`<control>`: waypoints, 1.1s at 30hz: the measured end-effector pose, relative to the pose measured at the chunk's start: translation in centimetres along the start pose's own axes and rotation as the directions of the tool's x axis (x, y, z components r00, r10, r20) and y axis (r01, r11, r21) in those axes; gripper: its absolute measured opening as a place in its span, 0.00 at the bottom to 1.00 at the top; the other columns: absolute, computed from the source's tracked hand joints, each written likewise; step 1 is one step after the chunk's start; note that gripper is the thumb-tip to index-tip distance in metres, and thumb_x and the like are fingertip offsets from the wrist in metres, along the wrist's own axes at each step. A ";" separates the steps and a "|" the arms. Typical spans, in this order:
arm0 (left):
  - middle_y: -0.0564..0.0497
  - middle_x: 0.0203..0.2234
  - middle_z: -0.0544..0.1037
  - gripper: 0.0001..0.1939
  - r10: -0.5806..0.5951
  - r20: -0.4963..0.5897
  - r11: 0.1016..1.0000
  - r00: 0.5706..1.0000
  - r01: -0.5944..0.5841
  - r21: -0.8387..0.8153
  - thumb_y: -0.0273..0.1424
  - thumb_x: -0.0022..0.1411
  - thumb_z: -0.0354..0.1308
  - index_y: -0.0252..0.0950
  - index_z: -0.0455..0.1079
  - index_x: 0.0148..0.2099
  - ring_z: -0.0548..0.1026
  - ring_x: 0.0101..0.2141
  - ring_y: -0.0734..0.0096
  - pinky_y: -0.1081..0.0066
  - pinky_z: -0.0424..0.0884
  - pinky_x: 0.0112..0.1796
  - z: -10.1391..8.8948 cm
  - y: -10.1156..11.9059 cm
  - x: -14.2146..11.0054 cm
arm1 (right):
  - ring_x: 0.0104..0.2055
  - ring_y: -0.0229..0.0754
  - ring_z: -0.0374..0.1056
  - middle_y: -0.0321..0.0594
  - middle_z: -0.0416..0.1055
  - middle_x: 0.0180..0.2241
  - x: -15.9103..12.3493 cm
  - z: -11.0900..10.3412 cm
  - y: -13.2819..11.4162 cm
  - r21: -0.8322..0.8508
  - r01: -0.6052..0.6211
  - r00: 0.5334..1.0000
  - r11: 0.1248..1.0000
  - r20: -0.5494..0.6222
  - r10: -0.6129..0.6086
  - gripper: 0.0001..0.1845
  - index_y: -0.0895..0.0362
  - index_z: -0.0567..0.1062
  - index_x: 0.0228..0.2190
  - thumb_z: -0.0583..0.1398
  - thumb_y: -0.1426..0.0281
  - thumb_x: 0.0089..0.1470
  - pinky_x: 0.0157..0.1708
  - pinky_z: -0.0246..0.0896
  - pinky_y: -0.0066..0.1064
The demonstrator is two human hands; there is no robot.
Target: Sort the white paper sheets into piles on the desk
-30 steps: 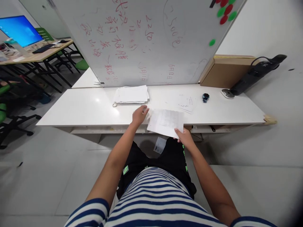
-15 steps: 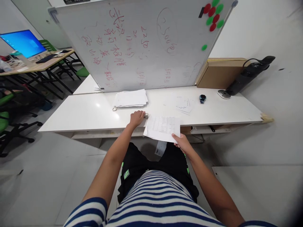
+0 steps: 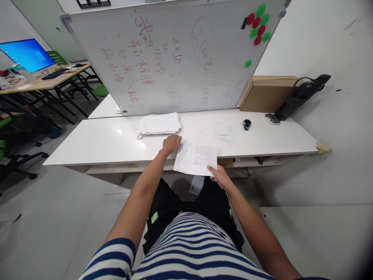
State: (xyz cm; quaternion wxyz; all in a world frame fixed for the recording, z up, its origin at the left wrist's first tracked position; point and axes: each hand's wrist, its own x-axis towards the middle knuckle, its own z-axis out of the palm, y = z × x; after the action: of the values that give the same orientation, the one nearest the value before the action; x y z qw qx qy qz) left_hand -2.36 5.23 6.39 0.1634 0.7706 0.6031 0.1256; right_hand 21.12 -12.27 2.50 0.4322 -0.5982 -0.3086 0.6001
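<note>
A printed sheet (image 3: 196, 159) lies over the front edge of the white table (image 3: 96, 140). My right hand (image 3: 220, 177) pinches its near right corner, below the table edge. My left hand (image 3: 171, 143) rests curled on the table at the sheet's far left corner. It is closed over a small grey thing that I cannot make out. Just beyond that hand lies a stack of white papers (image 3: 159, 123), with a small metal ring at its left corner.
A whiteboard (image 3: 175, 58) with red writing leans at the table's back. To the right lie a loose sheet (image 3: 224, 131), a small dark blue object (image 3: 247, 124), a cardboard box (image 3: 268, 95) and a black device (image 3: 300, 97). A desk with a lit monitor (image 3: 27, 54) stands far left.
My left hand went from flat and open to curled over a small grey thing at the sheet's corner. The sheet and my right hand shifted slightly left.
</note>
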 end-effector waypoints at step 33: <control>0.47 0.52 0.69 0.22 0.034 -0.016 0.997 0.999 -0.033 0.076 0.45 0.67 0.40 0.42 0.69 0.51 0.65 0.52 0.56 0.59 0.58 0.50 1.3 -0.1 0.0 | 0.15 0.30 0.58 0.35 0.69 0.21 0.4 0.8 -1.2 -0.021 -0.051 0.999 0.999 -0.001 0.051 0.10 0.61 0.72 0.36 0.62 0.67 0.53 0.10 0.47 0.20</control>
State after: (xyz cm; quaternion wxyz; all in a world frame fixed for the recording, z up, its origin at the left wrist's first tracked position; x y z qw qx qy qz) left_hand -1.95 5.11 5.21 0.1270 0.7852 0.5957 0.1120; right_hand 20.54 -11.28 3.50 0.4107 -0.6103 -0.2995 0.6076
